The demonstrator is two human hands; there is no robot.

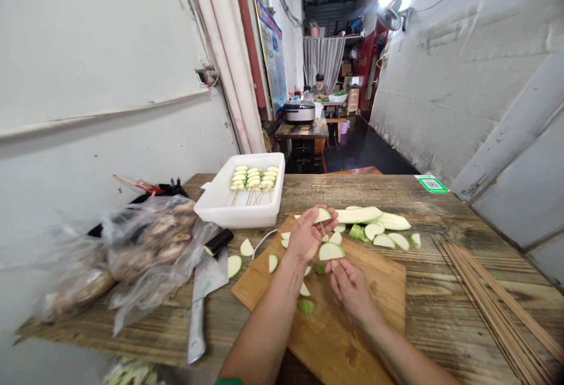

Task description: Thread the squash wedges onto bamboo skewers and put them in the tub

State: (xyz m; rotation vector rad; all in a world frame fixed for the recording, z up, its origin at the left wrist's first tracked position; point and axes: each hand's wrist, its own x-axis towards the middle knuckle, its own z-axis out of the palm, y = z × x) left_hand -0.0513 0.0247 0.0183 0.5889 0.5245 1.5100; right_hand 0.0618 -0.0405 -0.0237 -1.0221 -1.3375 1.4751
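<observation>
My left hand (306,238) holds a half-round zucchini slice (324,215) between its thumb and fingers, above the cutting board (379,285). Below it, my right hand (351,291) pinches a thin bamboo skewer (323,231) close under a second zucchini slice (331,251), which is threaded on it. The skewer's upper part reaches up to the slice in my left hand; whether it pierces that slice is hard to tell. Loose slices and a green-skinned piece (306,307) lie on the board. Cut zucchini lengths (359,215) and more slices lie behind it.
A white tub (238,216) with several threaded skewers (254,178) stands back left. A cleaver (203,291) and plastic bags of mushroom-like food (154,244) lie left. Bare skewers (489,303) lie right, near a QR card (432,184). Another person (319,86) sits far back.
</observation>
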